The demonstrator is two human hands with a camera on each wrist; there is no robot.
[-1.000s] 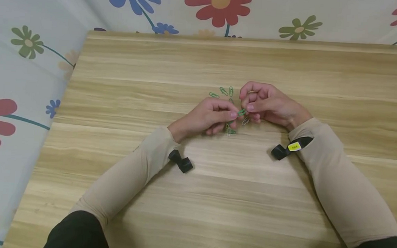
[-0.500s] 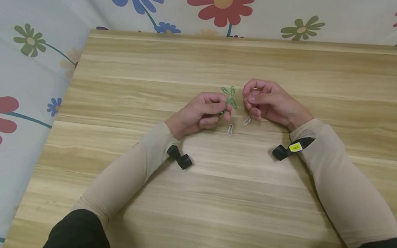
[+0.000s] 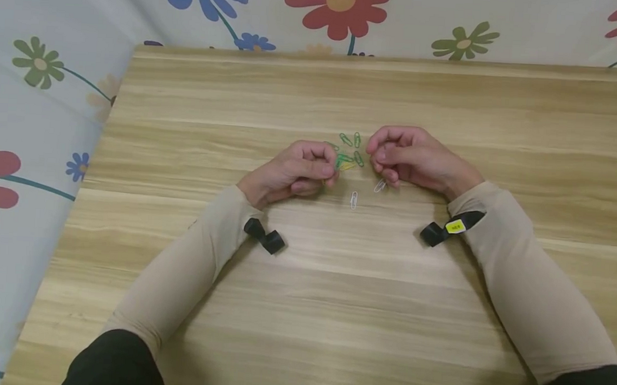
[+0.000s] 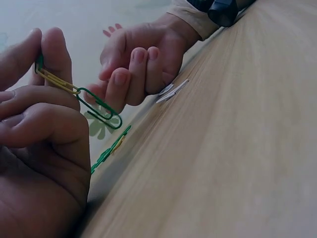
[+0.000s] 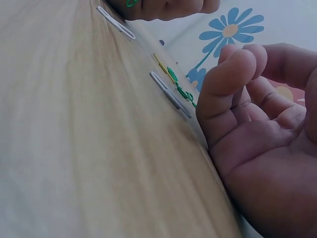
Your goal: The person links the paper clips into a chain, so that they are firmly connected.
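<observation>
My left hand (image 3: 296, 171) pinches a short chain of linked paper clips between thumb and forefinger. In the left wrist view, a green clip (image 4: 39, 61) sits at the fingertips, followed by a yellow clip (image 4: 60, 82) and a dangling green clip (image 4: 119, 121). My right hand (image 3: 422, 161) is raised at the right of the loose clips, its fingers loosely curled with nothing visible in them. Between the hands lie several green paper clips (image 3: 357, 140) and a yellow one (image 3: 346, 166). Two white paper clips (image 3: 354, 200) lie nearer me, one close by the right fingertips.
The wooden table (image 3: 343, 312) spreads out beneath both forearms. Flower-patterned cloth (image 3: 404, 21) stands along its back edge and left side. Each wrist carries a black strap (image 3: 433, 234) over a beige sleeve (image 3: 187, 267).
My left hand has drawn leftward with the clip chain, away from my right hand, baring the loose clips and a white clip. Earlier both hands met at a green clip; my right hand has barely moved.
</observation>
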